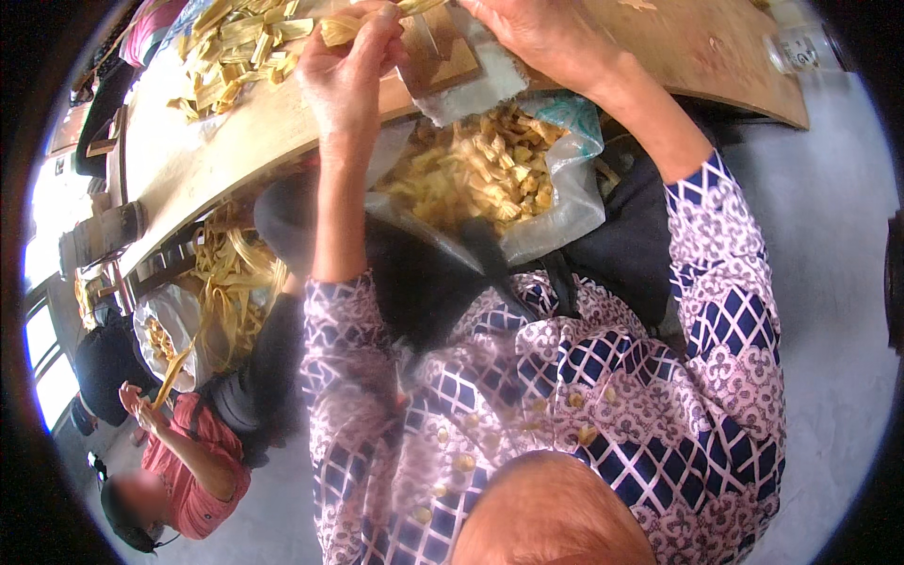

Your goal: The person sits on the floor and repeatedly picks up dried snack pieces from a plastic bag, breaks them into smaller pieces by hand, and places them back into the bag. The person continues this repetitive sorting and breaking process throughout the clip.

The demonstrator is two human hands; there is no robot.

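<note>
My left hand [357, 60] pinches a pale yellow, dried plant strip [340, 30], folded or flattened, at the top edge of the view. The strip runs on to the right toward my right hand [526, 28], whose fingertips are cut off by the frame's top, so its hold cannot be told. Between the hands a small wooden block [455, 65] and a ragged whitish cloth [470, 99] lie at the table's edge. Below them, an open plastic sack [575, 212] in my lap holds many short yellow pieces [494, 166].
A pile of cut yellow pieces [244, 53] lies on the wooden table [233, 152] at upper left. A clear container [801, 53] is at upper right. At lower left a person in a red shirt [194, 470] holds a long strip [173, 374], near a white sack [169, 311].
</note>
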